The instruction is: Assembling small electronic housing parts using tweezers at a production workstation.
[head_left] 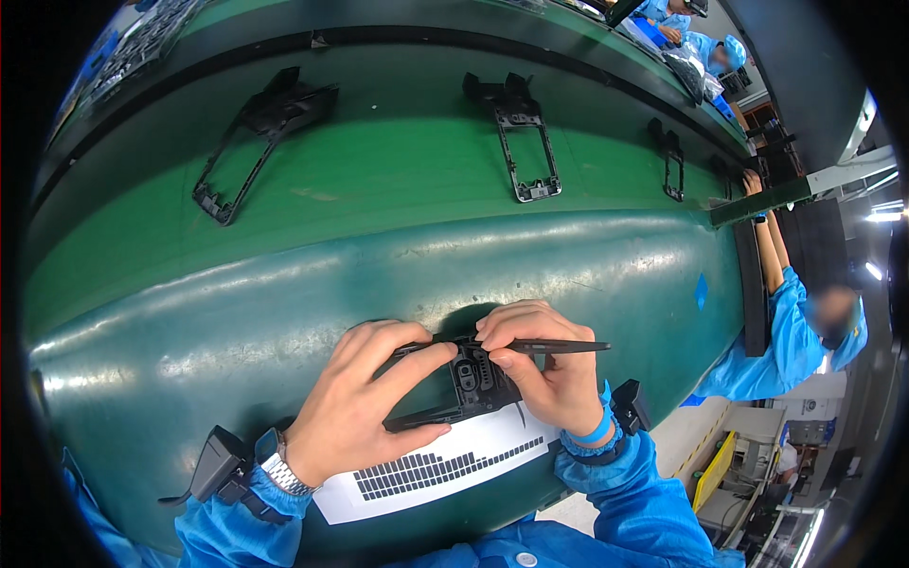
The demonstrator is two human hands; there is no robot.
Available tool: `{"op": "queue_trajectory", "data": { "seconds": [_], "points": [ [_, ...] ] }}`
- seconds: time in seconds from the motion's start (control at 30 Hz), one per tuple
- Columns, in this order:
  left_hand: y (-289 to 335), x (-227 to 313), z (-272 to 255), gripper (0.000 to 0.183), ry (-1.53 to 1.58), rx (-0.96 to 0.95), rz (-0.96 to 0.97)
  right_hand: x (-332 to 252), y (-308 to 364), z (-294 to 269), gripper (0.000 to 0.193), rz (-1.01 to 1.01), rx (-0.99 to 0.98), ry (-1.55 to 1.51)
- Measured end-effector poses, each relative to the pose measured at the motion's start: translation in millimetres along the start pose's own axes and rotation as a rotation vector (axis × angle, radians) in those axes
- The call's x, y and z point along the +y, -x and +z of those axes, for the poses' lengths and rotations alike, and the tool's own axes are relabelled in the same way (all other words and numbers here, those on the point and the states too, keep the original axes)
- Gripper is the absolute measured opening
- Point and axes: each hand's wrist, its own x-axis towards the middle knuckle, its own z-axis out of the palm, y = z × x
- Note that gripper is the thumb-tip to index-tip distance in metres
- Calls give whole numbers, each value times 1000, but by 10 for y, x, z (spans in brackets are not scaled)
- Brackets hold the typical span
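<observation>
A black plastic housing [485, 383] with round and oval openings lies in front of me, above a white sheet. My left hand [365, 398] grips it from the left, with thumb low and forefinger at its upper edge. In my right hand [549, 364], pinched between thumb and fingers, is a pair of black tweezers [568, 346]. The tweezers' tip points left, over the top of the housing; fingers hide it. Rows of small black pads [417, 476] cover part of the white sheet [355, 508], which lies partly under my left hand.
On the green conveyor belt [398, 170] beyond the dark green table [189, 341] lie black frames: one at left [270, 118], one mid [516, 118], one small at right [673, 156]. A blue-clothed person [786, 327] reaches toward the belt. Black devices sit on both my wrists.
</observation>
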Motion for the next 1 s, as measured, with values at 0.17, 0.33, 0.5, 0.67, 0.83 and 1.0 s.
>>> {"op": "queue_trajectory", "data": {
  "seconds": [0.17,0.33,0.5,0.67,0.83,1.0],
  "points": [
    [54,-18,-66,67,-28,-19,19,-50,-7,85,16,3,12,-1],
    [38,3,-41,66,-64,-15,29,-45,-3,69,16,-5,17,17],
    [18,37,-16,66,-112,-15,41,-36,28,31,13,0,48,-36],
    [-20,50,1,69,-22,0,-14,30,108,7,11,58,252,-327],
    [-59,122,-34,72,-136,-59,39,119,121,-37,14,54,391,-441],
    [-58,102,-61,77,-228,42,105,193,75,-52,13,-61,844,-406]
  ]
}}
